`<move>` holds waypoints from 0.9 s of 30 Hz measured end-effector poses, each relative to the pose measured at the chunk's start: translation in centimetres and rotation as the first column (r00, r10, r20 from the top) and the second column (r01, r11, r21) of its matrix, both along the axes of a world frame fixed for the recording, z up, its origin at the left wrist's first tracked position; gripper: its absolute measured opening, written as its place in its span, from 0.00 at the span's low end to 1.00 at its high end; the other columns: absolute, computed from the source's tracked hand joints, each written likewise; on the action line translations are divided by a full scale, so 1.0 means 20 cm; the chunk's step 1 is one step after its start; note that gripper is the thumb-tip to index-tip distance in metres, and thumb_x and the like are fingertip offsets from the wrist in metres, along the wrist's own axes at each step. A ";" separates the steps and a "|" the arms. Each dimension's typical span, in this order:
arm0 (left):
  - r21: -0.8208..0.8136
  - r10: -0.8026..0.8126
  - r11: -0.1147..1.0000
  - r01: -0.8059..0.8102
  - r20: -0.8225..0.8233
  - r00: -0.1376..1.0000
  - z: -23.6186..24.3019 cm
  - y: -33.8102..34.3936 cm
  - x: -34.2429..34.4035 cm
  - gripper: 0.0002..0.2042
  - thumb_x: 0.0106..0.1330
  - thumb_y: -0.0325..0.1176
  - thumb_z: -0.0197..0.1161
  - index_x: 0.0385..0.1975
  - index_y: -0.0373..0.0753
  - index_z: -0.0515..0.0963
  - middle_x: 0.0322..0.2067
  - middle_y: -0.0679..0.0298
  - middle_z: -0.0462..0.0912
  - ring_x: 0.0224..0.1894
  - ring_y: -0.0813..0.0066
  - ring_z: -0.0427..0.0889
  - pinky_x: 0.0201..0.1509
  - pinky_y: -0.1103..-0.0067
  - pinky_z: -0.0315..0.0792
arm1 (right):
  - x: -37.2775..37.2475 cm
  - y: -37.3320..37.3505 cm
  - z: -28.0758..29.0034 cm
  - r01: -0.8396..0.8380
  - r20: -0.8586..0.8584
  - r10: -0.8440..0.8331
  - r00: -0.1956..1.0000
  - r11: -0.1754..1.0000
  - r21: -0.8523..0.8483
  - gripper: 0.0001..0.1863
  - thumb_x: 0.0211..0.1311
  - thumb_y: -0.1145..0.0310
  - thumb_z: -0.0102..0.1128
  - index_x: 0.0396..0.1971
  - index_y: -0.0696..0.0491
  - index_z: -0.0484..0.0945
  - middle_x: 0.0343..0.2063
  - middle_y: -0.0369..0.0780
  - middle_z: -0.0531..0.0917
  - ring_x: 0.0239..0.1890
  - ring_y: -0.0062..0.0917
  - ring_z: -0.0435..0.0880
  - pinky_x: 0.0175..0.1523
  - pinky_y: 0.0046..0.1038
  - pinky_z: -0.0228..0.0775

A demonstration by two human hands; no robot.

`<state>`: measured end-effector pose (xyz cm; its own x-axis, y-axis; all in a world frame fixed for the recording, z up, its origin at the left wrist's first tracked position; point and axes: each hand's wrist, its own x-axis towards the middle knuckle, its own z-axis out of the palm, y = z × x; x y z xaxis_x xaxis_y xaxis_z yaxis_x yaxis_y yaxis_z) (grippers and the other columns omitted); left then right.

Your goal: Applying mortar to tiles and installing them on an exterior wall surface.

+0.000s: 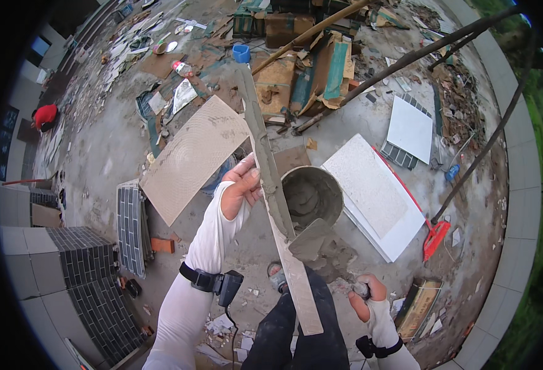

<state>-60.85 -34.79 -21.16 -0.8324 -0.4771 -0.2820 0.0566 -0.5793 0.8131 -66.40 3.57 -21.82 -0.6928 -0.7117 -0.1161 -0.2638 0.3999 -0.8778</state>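
My left hand [240, 185] grips a long, narrow tile strip [302, 311] by its edge; grey mortar [262, 154] coats much of the strip's upper length. My right hand [370, 296] has its fingers wrapped round the handle of a trowel [325, 250], whose blade carries mortar and touches the strip. Beyond it stands a round bucket [311, 172] with grey mortar inside. A large beige patterned tile [194, 151] lies left of the strip, partly over something blue.
White boards [376, 197] lie right of the bucket near a red tool [436, 237]. Cardboard boxes [311, 77] and rubble fill the back. Dark poles [407, 61] slant across the right. Stacked grey tiles [130, 228] lie at left. A person in red [44, 116] bends down at far left.
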 end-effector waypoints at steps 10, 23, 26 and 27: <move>0.141 -0.086 0.986 0.085 0.001 0.996 -0.03 0.23 0.03 0.29 0.65 0.31 0.60 0.64 0.30 0.59 0.43 0.67 0.81 0.32 0.88 0.75 0.32 0.90 0.66 | -0.11 -0.18 -0.18 -0.169 0.532 0.199 0.823 0.980 -0.106 0.15 0.65 0.60 0.55 0.25 0.56 0.73 0.19 0.34 0.75 0.22 0.16 0.71 0.29 0.21 0.63; 0.082 -0.170 0.983 0.162 0.102 0.980 -0.08 0.26 0.12 0.28 0.63 0.31 0.62 0.63 0.31 0.63 0.36 0.73 0.79 0.31 0.91 0.72 0.31 0.92 0.62 | -0.30 -0.27 -0.50 -0.008 0.557 -0.081 0.826 0.988 0.156 0.17 0.63 0.55 0.57 0.28 0.56 0.72 0.18 0.34 0.72 0.21 0.16 0.70 0.27 0.23 0.63; 0.044 -0.112 0.993 0.106 0.177 0.978 -0.15 0.17 0.18 0.29 0.63 0.30 0.62 0.63 0.30 0.61 0.37 0.71 0.79 0.32 0.89 0.73 0.33 0.91 0.64 | -0.38 -0.26 -0.66 -0.059 0.494 -0.059 0.868 0.974 0.219 0.18 0.61 0.54 0.59 0.33 0.55 0.71 0.19 0.35 0.72 0.20 0.18 0.70 0.25 0.25 0.63; 0.055 -0.120 0.992 0.113 0.157 0.980 -0.17 0.13 0.21 0.29 0.63 0.30 0.62 0.63 0.30 0.61 0.37 0.71 0.79 0.32 0.89 0.73 0.33 0.91 0.64 | -0.40 -0.25 -0.72 -0.112 0.468 0.036 0.883 0.984 0.136 0.18 0.60 0.54 0.59 0.36 0.55 0.70 0.19 0.36 0.72 0.19 0.20 0.71 0.24 0.27 0.63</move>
